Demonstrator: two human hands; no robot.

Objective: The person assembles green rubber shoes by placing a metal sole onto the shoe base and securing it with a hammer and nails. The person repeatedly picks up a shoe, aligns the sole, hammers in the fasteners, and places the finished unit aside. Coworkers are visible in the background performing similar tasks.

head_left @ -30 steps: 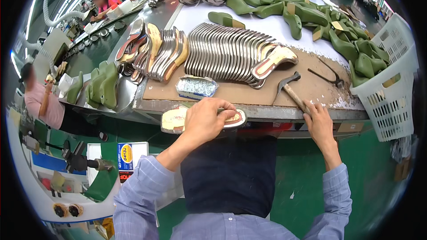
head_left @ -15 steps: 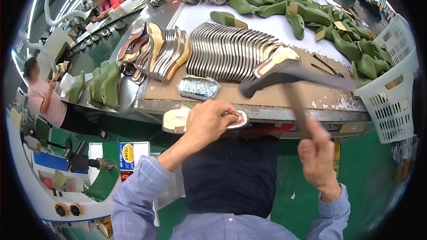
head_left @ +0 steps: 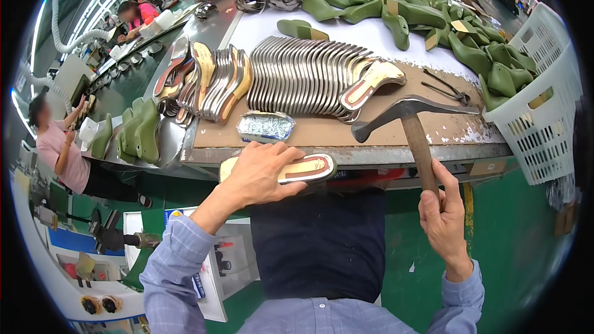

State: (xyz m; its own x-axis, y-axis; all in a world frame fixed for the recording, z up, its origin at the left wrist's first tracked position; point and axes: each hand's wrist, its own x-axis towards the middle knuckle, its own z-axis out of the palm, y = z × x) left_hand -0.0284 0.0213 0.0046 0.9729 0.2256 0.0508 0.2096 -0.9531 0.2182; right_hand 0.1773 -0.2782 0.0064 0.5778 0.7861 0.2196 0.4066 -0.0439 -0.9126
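Two bare hands are over the near side of a workbench. Left hand lies across a cream-and-reddish-brown shoe insole and grasps it, the fingers bent along its far side and the thumb along its near side. That insole is at the bench's near edge, left of the hammer, with its pale-rimmed round end pointing right; whatever supports it seems to be a shoe last, though the hand covers too much to be certain.

Right hand is clenched around the wooden handle of a hammer, its forefinger stretched up along the wood. The handle leans left toward its far end, and the dark metal head spreads left and right above it, apart from the insole.

Just beyond the left hand is a clear-wrapped packet. Farther back, a long row of silvery-edged insoles stands on edge, with a smaller batch of cream-faced insoles to its left. Pincers lie beyond the hammer head, on the right. Green shoe lasts are heaped at the far right, near a white plastic basket; other green lasts stand on the left. A co-worker in a pink top is at far left.
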